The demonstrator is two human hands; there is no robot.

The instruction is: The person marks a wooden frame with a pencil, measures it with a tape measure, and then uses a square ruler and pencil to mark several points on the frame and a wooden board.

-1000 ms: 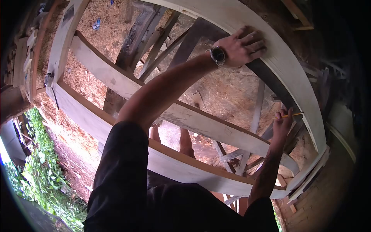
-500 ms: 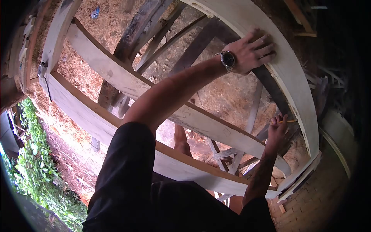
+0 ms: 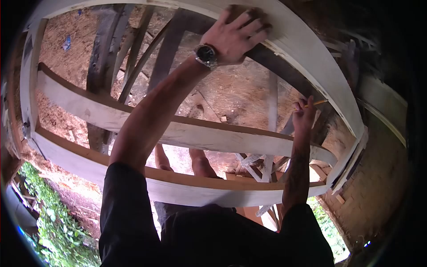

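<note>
A large pale wooden frame with curved rails spreads out before me. My left hand (image 3: 238, 35), with a metal watch (image 3: 206, 54) on its wrist, lies on the far curved rail (image 3: 318, 60), fingers spread over its face. Further right along that rail, my right hand (image 3: 304, 115) pinches a yellow pencil (image 3: 320, 102). The pencil's far end meets the rail's inner edge; its exact tip is too small to make out. My left forearm reaches over the middle curved slat (image 3: 222, 137) and the near rail (image 3: 209, 190).
Dark timber beams (image 3: 104, 58) stand beneath the frame on a floor strewn with sawdust (image 3: 58, 93). A small blue scrap (image 3: 66, 43) lies there. Green plants (image 3: 58, 222) grow at the lower left. Brick-like paving (image 3: 378, 191) and more wood are at the right.
My view has shifted, so the frame and both hands appear further left and higher. The left hand stays on the far rail, and the right hand still holds the pencil against its edge.
</note>
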